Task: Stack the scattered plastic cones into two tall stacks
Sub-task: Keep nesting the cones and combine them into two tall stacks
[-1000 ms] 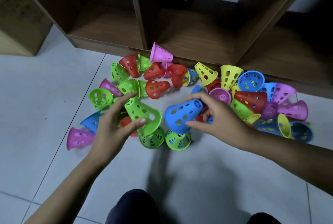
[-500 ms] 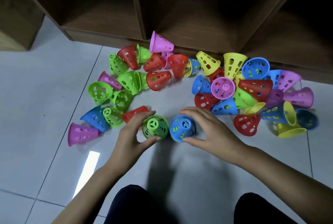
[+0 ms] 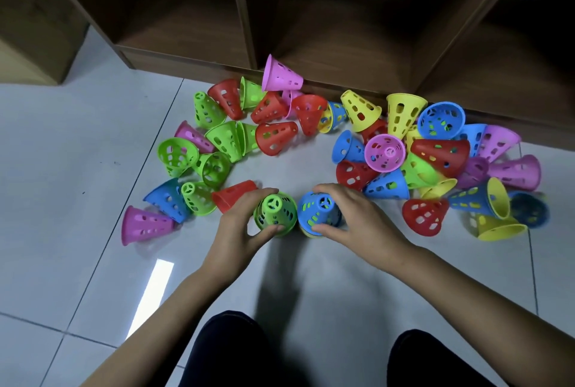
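L hand (image 3: 239, 228) grip: thumb and fingers curled round green cone (image 3: 273, 210). R hand (image 3: 357, 218) grip: same, round blue cone (image 3: 319, 212). Both cones upright, narrow end up, side by side on floor (image 3: 77, 137).

Change vs 1 s prior: each cone was held tilted above an upright base cone; both are now seated over those bases. Vs 0.5 s prior: no material shift.

Assessment: two stacks begun, approx. two high each. Remaining cones (image 3: 441, 153) lie scattered beyond, along shelf unit (image 3: 186, 44). Task at early stage.
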